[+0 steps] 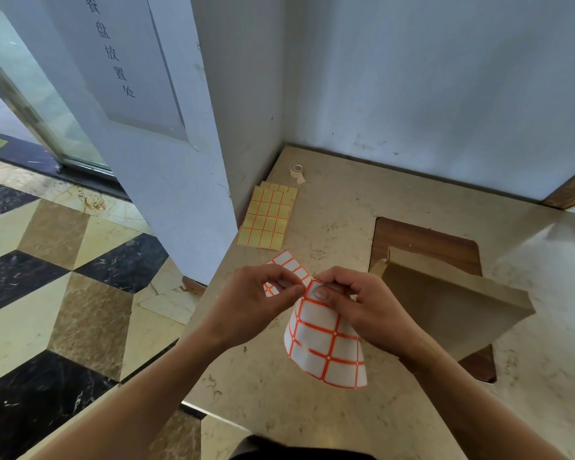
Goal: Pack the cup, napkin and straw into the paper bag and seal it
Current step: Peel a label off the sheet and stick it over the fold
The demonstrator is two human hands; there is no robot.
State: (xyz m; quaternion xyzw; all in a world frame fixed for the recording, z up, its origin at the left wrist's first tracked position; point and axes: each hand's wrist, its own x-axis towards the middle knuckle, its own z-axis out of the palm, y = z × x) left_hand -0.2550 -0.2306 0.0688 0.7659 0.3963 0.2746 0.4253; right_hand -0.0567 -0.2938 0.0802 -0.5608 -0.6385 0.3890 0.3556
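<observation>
Two hands working the seal step | left hand and right hand each in a pinch grip on the white label sheet, peeling a sticker | paper bag lying folded shut on the counter beside the right hand | cup, napkin, straw not showing, probably packed | sticking the label remaining.

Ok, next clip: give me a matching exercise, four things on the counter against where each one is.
Things:
1. tape roll
2. yellow label sheets
3. white label sheet
4. paper bag

Places:
A. held in both hands
B. lying over the dark cutout, right of the hands
C. far corner by the wall
D. flat on the counter beside the pillar

Pairs: 1-C, 2-D, 3-A, 4-B
</observation>
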